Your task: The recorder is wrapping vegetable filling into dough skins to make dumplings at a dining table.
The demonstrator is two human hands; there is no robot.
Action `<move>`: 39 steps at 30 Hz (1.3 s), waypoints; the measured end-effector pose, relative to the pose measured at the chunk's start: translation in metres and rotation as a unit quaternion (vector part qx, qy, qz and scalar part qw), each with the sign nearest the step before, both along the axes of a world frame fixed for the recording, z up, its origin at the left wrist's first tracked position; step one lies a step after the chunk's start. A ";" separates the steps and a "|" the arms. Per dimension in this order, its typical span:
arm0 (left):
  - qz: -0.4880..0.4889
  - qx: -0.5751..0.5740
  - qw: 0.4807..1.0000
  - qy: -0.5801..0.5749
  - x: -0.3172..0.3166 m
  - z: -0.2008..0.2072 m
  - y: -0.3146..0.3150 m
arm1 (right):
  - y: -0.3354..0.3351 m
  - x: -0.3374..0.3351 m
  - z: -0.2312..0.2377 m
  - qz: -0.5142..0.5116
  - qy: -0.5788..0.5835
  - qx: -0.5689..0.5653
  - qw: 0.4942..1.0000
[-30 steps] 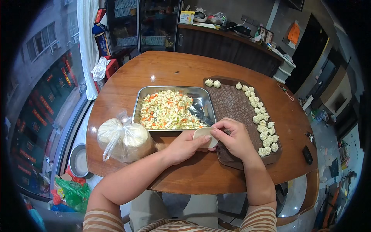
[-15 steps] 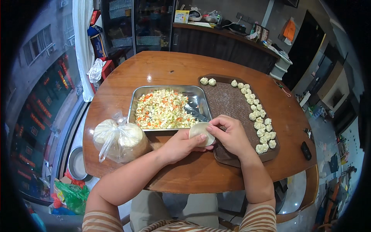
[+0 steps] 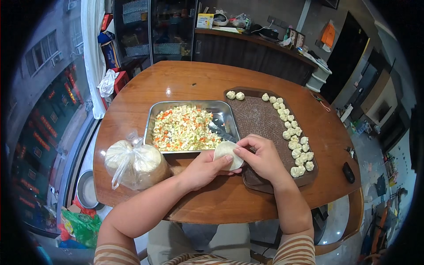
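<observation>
A round, pale dumpling wrapper (image 3: 227, 154) is held between both hands, just in front of the steel tray. My left hand (image 3: 207, 169) supports it from below with the thumb on top. At its right edge, my right hand (image 3: 259, 155) pinches the rim between thumb and fingers. Behind them the steel tray (image 3: 152, 115) holds a chopped filling (image 3: 183, 128) of pale green, white and orange bits. A flat spatula-like tool (image 3: 219, 131) rests in the tray's right side, its near end partly hidden by the wrapper.
On the right, a brown patterned tray (image 3: 254, 115) carries several pleated dumplings (image 3: 295, 143) along its far and right edges. A tied plastic bag of pale dough-like rounds (image 3: 134, 161) sits at the left. A black oblong object (image 3: 348, 172) lies near the table's right edge.
The view has shifted slightly. Both hands stay in nearly the same place on the wrapper, which is tilted a little differently.
</observation>
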State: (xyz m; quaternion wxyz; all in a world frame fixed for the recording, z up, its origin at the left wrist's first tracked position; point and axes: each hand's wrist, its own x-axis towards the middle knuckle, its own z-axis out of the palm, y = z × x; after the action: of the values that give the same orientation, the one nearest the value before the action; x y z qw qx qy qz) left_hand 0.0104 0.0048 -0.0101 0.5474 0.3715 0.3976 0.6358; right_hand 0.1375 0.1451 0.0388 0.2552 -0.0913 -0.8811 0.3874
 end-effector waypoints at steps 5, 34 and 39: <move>-0.007 -0.006 0.999 -0.034 -0.001 -0.002 0.000 | -0.002 -0.002 0.000 -0.002 0.007 -0.006 1.000; -0.039 -0.038 0.994 -0.097 -0.002 0.004 0.000 | -0.001 -0.002 0.000 -0.008 0.023 -0.011 1.000; -0.047 -0.050 0.993 -0.100 -0.002 0.006 -0.002 | 0.001 0.000 0.000 -0.001 -0.017 -0.008 1.000</move>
State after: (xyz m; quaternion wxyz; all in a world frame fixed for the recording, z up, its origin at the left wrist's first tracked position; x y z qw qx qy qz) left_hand 0.0089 0.0027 -0.0042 0.6317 0.2966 0.3547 0.6223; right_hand 0.1373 0.1457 0.0390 0.2396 -0.1011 -0.8821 0.3927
